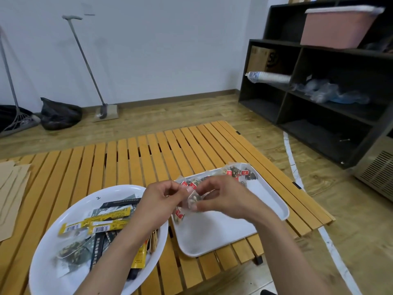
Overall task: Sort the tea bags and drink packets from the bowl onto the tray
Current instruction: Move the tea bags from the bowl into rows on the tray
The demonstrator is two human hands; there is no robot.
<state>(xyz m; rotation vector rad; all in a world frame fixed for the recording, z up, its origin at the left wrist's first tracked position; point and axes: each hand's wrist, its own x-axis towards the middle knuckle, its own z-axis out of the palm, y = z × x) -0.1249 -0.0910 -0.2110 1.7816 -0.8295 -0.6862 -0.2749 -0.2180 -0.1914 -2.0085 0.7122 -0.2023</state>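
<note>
Head camera is showing both hands meeting above the near left part of the tray. The right hand (221, 195) and the left hand (161, 195) are pinching together one clear tea bag (194, 202) with a narrow grip of curled fingertips, and a red tag (179, 214) is hanging under it. The bag is staying in the air, just over the tray's left rim and not lying on it.

The white tray (221, 233) is sitting on the right side of the slatted wooden desk (127, 158); its near corner is reaching close to the desk's front edge. A row of tea bags (236, 174) is lying along the far rim, and the middle and near part of the tray is bare white surface.

Just left of the tray, almost touching it, the white bowl (53, 211) is holding yellow and black drink packets (106, 222) and some tea bags (72, 251). The left forearm is passing over the bowl's right side.

Far half of the desk is showing only slats. Brown paper bags (11, 194) are lying at the left edge. A dark shelf unit (319, 96) is standing on the floor to the right, well apart from the desk.
</note>
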